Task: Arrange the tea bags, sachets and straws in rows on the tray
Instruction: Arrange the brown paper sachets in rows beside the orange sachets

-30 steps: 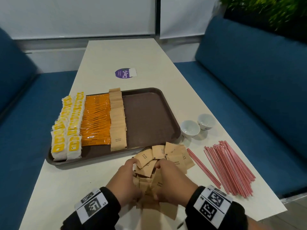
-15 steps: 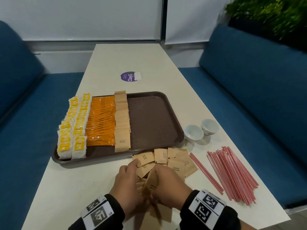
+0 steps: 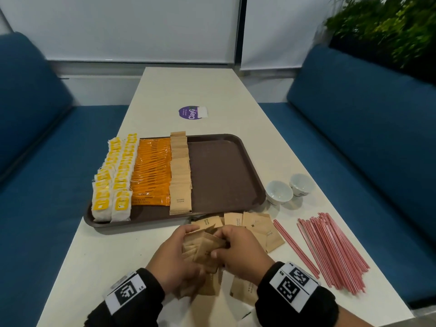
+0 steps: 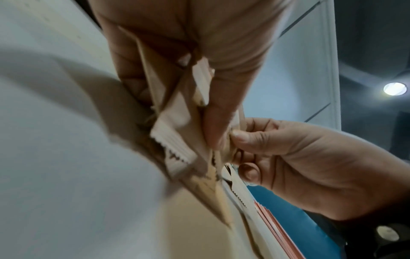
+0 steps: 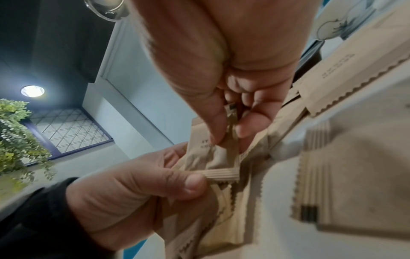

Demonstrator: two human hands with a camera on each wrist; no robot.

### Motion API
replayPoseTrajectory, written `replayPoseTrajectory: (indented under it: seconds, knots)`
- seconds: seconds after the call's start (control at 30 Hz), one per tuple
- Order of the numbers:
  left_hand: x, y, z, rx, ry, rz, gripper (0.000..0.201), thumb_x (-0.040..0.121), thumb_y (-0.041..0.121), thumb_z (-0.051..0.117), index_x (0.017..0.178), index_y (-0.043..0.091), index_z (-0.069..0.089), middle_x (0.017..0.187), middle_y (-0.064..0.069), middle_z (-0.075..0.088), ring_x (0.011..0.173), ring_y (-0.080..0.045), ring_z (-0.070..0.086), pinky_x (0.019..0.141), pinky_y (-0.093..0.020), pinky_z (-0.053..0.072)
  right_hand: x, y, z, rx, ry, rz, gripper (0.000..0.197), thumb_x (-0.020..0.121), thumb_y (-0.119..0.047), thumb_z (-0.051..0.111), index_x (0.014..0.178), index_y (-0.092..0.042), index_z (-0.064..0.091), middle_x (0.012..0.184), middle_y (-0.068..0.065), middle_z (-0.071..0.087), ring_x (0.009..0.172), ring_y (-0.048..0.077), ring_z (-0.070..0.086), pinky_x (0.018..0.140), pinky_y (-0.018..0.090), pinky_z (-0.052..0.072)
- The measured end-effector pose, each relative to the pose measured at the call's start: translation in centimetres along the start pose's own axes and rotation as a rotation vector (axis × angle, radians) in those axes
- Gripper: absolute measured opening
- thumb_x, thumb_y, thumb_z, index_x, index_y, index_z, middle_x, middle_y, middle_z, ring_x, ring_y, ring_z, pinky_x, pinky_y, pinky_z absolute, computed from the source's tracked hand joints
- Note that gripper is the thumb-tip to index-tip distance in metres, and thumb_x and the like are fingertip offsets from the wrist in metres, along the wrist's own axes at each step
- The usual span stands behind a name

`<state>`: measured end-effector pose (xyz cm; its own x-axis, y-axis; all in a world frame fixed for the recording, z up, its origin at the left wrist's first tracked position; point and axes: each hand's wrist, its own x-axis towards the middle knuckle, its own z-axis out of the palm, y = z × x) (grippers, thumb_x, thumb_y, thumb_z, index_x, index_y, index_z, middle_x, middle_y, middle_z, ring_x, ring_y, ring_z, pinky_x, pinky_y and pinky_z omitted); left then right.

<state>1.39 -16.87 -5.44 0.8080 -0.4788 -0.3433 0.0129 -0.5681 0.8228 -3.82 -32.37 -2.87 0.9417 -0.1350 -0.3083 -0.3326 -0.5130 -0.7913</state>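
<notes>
1. Kraft-brown paper sachets with crimped, saw-toothed ends form a loose stack [image 3: 204, 249] held between both hands at the lower centre of the head view, just above the cream table [image 3: 165, 95].
2. At the lower left, the left hand [image 3: 173, 263] curls its fingers and thumb round the stack; its thumb [image 5: 188, 185] presses a ribbed sachet end.
3. Beside it at the lower centre, the right hand [image 3: 240, 251] pinches the top of the stack between its thumb and fingertips [image 5: 244, 129].
4. More flat brown sachets [image 3: 254, 225] lie scattered on the table just above the hands, and a few [image 3: 243, 291] lie under the wrists.
5. A brown plastic tray [image 3: 224, 171] with rounded corners and a raised rim sits in the middle of the frame; its right half is bare.
6. In the tray's left part stand four overlapping rows: two of white gauzy tea bags [image 3: 113, 180] with yellow tags, one of glossy orange coffee sticks [image 3: 152, 171], and one of brown sugar sachets [image 3: 180, 175] next to it.
7. Thin red-and-white striped straws [image 3: 335, 251] lie in a fanned bunch at the lower right, with one pair [image 3: 295, 249] apart on its left.
8. Two small white ceramic cups [image 3: 290, 190] stand just right of the tray.
9. A round purple sticker [image 3: 188, 112] sits above the tray.
</notes>
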Motion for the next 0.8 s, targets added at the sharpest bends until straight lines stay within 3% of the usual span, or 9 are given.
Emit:
replayPoseTrajectory:
  seconds: [0.07, 0.23, 0.37, 0.43, 0.53, 0.67, 0.8]
  knots:
    - [0.0, -0.2, -0.1, -0.077, 0.01, 0.018, 0.073, 0.063, -0.005, 0.078, 0.114, 0.036, 0.046, 0.105, 0.005, 0.059, 0.088, -0.012, 0.062, 0.06, -0.014, 0.049, 0.1, 0.0, -0.1, 0.109, -0.004, 0.024, 0.024, 0.084, -0.005, 0.065, 0.075, -0.025, 0.055, 0.081, -0.002, 0.061, 0.069, 0.01, 0.06, 0.057, 0.021, 0.053]
    - [-0.1, -0.3, -1.0, -0.316, 0.057, 0.064, 0.062, 0.063, -0.008, 0.077, 0.108, 0.028, 0.055, 0.102, 0.0, 0.064, 0.087, -0.011, 0.064, 0.061, -0.016, 0.05, 0.7, -0.4, -0.6, 0.259, 0.002, 0.022, 0.019, 0.083, -0.006, 0.068, 0.078, -0.019, 0.055, 0.077, 0.0, 0.061, 0.064, 0.008, 0.057, 0.052, 0.016, 0.047]
    - [-0.2, -0.3, -1.8, -0.507, 0.059, 0.077, 0.068, 0.041, 0.023, 0.083, 0.104, 0.02, 0.058, 0.095, -0.002, 0.07, 0.087, -0.02, 0.067, 0.065, -0.027, 0.054, 1.1, -1.6, -1.2, 0.416, -0.065, 0.03, 0.008, 0.088, -0.005, 0.062, 0.088, -0.011, 0.058, 0.074, 0.003, 0.063, 0.051, 0.006, 0.054, 0.039, 0.016, 0.038]
    - [0.0, -0.4, -2.2, -0.589, 0.056, 0.065, 0.073, 0.034, 0.028, 0.082, 0.101, 0.015, 0.059, 0.092, -0.005, 0.071, 0.081, -0.022, 0.068, 0.058, -0.029, 0.055, 1.4, -2.3, -1.7, 0.461, -0.084, 0.035, 0.002, 0.092, -0.008, 0.057, 0.093, -0.008, 0.058, 0.078, 0.005, 0.064, 0.052, 0.007, 0.054, 0.04, 0.017, 0.038]
    - [0.4, -0.4, -2.8, -0.649, 0.016, 0.036, 0.072, 0.033, 0.026, 0.082, 0.099, 0.011, 0.058, 0.088, -0.008, 0.072, 0.076, -0.026, 0.069, 0.05, -0.034, 0.055, 1.9, -3.2, -2.0, 0.488, -0.146, 0.053, 0.012, 0.093, -0.013, 0.056, 0.101, -0.005, 0.06, 0.083, 0.006, 0.065, 0.056, 0.006, 0.056, 0.044, 0.018, 0.04]
    - [0.7, -0.8, -3.3, -0.667, -0.019, 0.001, 0.073, 0.034, 0.025, 0.084, 0.1, 0.009, 0.056, 0.089, -0.011, 0.072, 0.08, -0.03, 0.07, 0.059, -0.041, 0.055, 2.3, -3.7, -1.8, 0.435, -0.247, 0.068, 0.021, 0.082, -0.007, 0.069, 0.102, -0.008, 0.063, 0.083, 0.002, 0.068, 0.066, 0.01, 0.061, 0.048, 0.019, 0.043]
    - [0.7, -0.8, -3.5, -0.662, -0.008, -0.016, 0.073, 0.032, 0.027, 0.083, 0.098, 0.01, 0.057, 0.084, -0.008, 0.072, 0.077, -0.026, 0.07, 0.056, -0.035, 0.054, 2.8, -4.2, -1.7, 0.465, -0.181, 0.086, 0.014, 0.084, -0.009, 0.066, 0.097, -0.006, 0.06, 0.084, 0.006, 0.066, 0.068, 0.014, 0.06, 0.051, 0.022, 0.044]
